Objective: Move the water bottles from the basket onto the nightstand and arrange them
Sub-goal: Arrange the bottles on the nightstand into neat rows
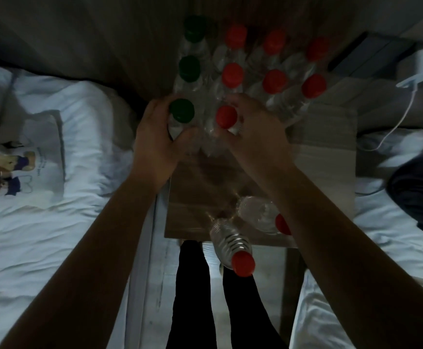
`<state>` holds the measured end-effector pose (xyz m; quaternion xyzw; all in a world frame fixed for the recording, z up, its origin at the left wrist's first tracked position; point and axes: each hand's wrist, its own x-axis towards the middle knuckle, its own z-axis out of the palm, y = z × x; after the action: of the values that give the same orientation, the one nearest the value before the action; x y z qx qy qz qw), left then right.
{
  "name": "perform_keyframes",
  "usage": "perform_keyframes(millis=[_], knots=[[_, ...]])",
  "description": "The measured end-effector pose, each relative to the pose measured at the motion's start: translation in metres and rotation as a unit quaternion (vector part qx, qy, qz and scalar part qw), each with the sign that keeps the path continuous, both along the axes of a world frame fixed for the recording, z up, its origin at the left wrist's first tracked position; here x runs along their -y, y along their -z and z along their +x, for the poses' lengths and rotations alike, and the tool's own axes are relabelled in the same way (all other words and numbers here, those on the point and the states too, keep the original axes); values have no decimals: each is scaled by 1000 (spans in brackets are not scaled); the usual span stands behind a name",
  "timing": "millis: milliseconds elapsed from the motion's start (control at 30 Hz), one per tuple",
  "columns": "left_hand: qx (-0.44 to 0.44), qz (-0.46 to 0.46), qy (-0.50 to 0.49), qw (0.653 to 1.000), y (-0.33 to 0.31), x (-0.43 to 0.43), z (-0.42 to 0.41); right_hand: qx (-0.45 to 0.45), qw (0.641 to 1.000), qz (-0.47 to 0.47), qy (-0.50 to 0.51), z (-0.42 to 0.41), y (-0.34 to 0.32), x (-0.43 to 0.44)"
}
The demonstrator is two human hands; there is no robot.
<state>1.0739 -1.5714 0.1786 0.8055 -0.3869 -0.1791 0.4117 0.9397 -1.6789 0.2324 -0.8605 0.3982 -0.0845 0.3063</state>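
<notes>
Green-capped bottle (180,117) inside left hand (152,147).

No legible text anywhere in this dim view.

The white bag (41,157) on the bed carries a printed bear figure with a few small lines of lettering beside it (too blurred and tiny to make out a single word). The clear bottles (230,71) on the nightstand (326,147) show no label that can be read, and their red and green caps bear no visible marking.
</notes>
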Motion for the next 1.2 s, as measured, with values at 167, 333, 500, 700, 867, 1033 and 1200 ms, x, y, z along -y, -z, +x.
perform_keyframes(millis=[167, 333, 500, 700, 867, 1033, 1200], knots=[[-42, 43, -131, 990, 0, -38, -52, -10, 996, 92, 8, -54, -21, -5], [-151, 21, -114, 982, -39, -88, -144, -66, 972, 217, -56, -124, -36, -23], [-191, 36, -92, 977, -51, -100, -207, -67, 951, 282, -109, -159, -21, -34], [-153, 59, -131, 978, -36, -97, -224, -12, 949, 289, -121, -177, -3, -30], [-127, 63, -132, 981, -33, -85, -225, 24, 944, 310, -111, -176, 7, -28], [-109, 59, -126, 984, -36, -61, -214, 54, 949, 306, -55, -178, 15, -21], [-46, 49, -74, 995, -29, -26, -193, 101, 961, 258, 4, -168, 13, 4]])
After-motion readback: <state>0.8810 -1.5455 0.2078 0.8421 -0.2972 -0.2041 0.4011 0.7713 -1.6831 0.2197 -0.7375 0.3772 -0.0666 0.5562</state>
